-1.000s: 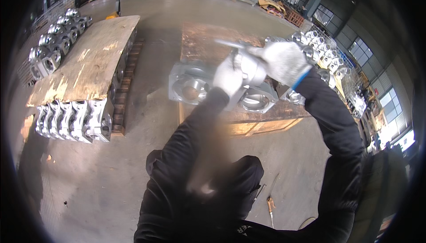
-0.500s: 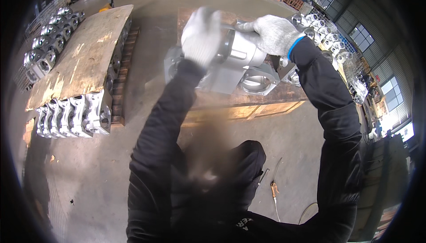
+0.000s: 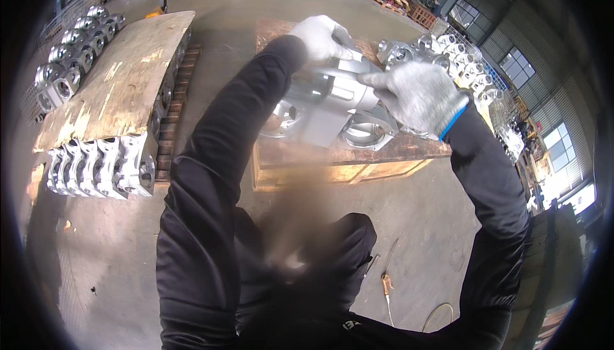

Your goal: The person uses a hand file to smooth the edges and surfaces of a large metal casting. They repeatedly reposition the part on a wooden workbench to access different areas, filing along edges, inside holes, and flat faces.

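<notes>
A silver metal casting (image 3: 342, 91) with a round barrel and a flat plate stands on the wooden crate top in front of me. My left hand (image 3: 322, 38), in a grey-white knit glove, curls its fingers over the casting's far upper edge. From the right reaches my right hand (image 3: 422, 91), in a like glove with a blue cuff, slightly blurred. Its fingertips meet the casting's upper right side, bent together; anything small between them is hidden. Beside the barrel lies another casting (image 3: 369, 131) with a wide round bore. A further casting (image 3: 281, 116) shows under my left forearm.
The wooden crate (image 3: 339, 174) bears the castings. To the left, a plywood sheet (image 3: 115, 71) covers stacked castings (image 3: 102, 164) on a pallet. More castings (image 3: 470, 59) fill a mesh cage at the right. An air blow gun (image 3: 387, 283) with a hose lies on the floor.
My left hand has moved right and onto the casting's far edge, its fingers now curled down. The right hand has come lower and nearer to me. The view has shifted slightly.
</notes>
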{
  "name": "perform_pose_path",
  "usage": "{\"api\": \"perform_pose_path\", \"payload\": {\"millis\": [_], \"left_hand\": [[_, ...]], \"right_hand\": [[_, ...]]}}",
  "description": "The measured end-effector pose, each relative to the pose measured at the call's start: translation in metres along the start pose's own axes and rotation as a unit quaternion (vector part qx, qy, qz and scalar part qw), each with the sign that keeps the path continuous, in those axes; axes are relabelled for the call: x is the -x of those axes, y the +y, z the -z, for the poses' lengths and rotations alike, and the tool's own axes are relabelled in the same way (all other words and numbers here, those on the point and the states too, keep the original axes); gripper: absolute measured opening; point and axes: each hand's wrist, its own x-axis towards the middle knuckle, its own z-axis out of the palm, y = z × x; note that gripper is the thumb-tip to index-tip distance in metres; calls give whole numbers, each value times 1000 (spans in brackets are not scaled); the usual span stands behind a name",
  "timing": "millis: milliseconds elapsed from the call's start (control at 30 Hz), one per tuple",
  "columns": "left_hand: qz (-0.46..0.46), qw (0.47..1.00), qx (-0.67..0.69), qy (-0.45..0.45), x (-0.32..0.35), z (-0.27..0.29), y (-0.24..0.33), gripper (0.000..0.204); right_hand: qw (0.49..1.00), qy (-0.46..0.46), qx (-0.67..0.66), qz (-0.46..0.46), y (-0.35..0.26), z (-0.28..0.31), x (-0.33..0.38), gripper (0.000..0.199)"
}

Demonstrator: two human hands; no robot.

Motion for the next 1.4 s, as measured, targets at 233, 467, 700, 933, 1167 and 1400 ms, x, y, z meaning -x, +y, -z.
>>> {"api": "perform_pose_path", "payload": {"millis": [233, 467, 700, 933, 1167, 1400], "left_hand": [[6, 992, -104, 71, 2, 12, -5, 27], [55, 956, -48, 284, 27, 39, -66, 34], [135, 947, -291, 34, 113, -19, -112, 88], [190, 928, -321, 19, 118, -47, -116, 79], [217, 925, -306, 67, 146, -75, -67, 70], [226, 911, -337, 77, 141, -76, -62, 67]], "right_hand": [[992, 89, 56, 69, 6, -15, 15, 34], [981, 148, 82, 98, 18, -6, -7, 52], [983, 98, 145, 50, 23, -13, -20, 40], [987, 15, 159, 15, 22, 3, -28, 35], [998, 8, 39, 47, 24, 10, -17, 30], [994, -15, -79, 73, 54, 4, -13, 33]]}}
